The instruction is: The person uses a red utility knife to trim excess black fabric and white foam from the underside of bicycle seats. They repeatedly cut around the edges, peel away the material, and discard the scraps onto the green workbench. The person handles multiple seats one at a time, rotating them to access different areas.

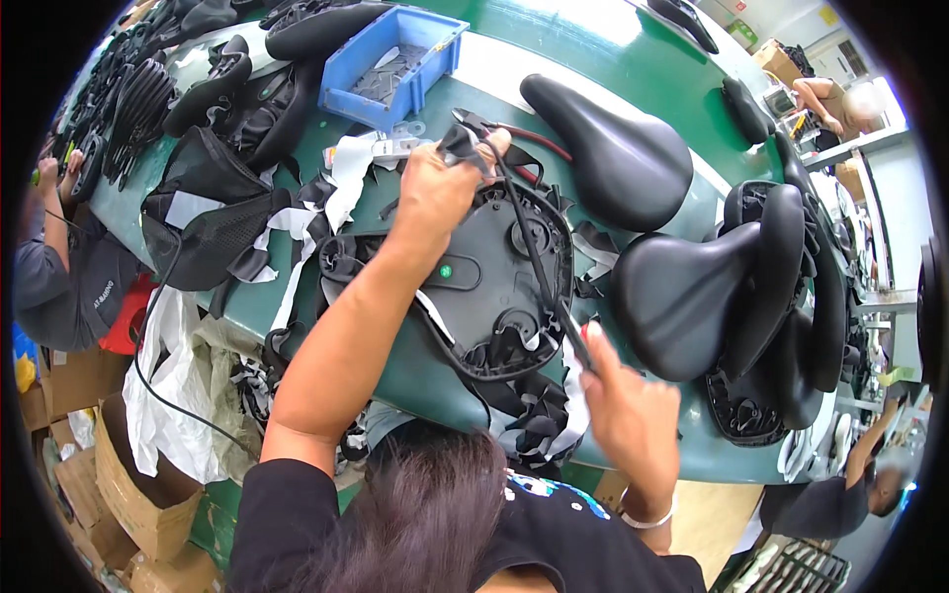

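Observation:
An upturned bicycle saddle point(484, 272) lies in front of me, its dark plastic base facing up and its rim black. My left hand point(440, 188) is closed on a black strip of cover material point(530, 232) at the saddle's far edge. The strip runs down the saddle's right side toward my right hand point(633, 410). That hand is closed around a slim dark tool point(587, 374) with a red spot by the thumb; its exact kind is hard to make out. Red-handled pliers point(473, 121) lie just beyond my left hand.
Black and white offcuts point(346, 183) lie around the saddle. A blue bin point(395, 69) with small grey pieces stands at the back. Finished black saddles point(618, 148) are at the right, covers and bags point(213, 198) at the left. Co-workers point(74, 252) sit at both sides.

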Available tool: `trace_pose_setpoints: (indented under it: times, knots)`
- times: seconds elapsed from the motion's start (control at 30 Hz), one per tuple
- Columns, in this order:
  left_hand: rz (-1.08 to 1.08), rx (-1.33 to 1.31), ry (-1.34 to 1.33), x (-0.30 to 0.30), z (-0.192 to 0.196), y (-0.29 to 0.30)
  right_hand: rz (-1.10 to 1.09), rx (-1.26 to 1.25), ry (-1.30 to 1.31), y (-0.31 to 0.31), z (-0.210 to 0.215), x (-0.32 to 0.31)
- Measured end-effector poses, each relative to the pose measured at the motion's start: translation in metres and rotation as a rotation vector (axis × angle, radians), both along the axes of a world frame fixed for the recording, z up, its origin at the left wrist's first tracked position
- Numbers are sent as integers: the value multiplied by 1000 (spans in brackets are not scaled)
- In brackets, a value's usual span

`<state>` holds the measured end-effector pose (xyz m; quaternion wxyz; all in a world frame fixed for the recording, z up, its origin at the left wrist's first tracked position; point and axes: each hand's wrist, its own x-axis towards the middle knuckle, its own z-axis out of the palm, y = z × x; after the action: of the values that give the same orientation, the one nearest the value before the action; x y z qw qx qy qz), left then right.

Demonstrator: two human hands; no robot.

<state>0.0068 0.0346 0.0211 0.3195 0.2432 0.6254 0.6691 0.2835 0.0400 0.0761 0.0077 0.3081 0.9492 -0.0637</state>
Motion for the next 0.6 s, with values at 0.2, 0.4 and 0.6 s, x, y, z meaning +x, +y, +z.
trace_pose_setpoints:
  times: [0.2,0.4,0.6]
  knots:
    - [-153,78,-169,34,-4,-66,376,-21,29,130,17,-34]
    - [-148,610,67,9,31,-112,459,-65,-151,117,33,-34]
    - [-605,932,-321,-81,79,-107,125,-1,-275,50,37,24]
